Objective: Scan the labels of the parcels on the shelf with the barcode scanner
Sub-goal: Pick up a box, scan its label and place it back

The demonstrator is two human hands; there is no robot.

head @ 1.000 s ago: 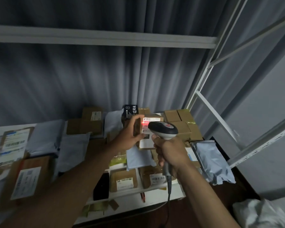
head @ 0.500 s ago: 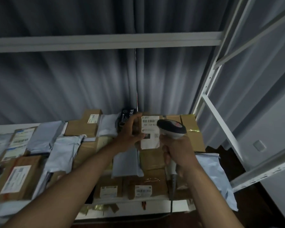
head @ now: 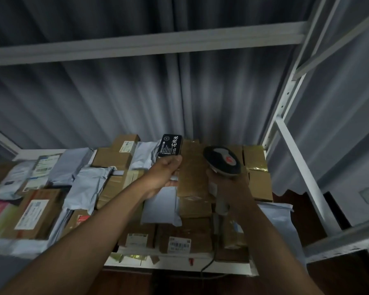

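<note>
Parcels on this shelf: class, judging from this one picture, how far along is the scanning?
Done: cannot tell; nothing marks scanned parcels. In hand: the left hand holds a box with no label showing; the right hand grips the scanner. Left: seemingly many parcels, like the labelled carton.

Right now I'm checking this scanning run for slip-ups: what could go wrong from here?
The left hand lies on a brown box whose visible face shows no label, so the barcode scanner in the right hand may read nothing. The black box stands upright just beyond the fingers; a nudge could topple it. The scanner's cable hangs over the shelf edge and could snag.
</note>
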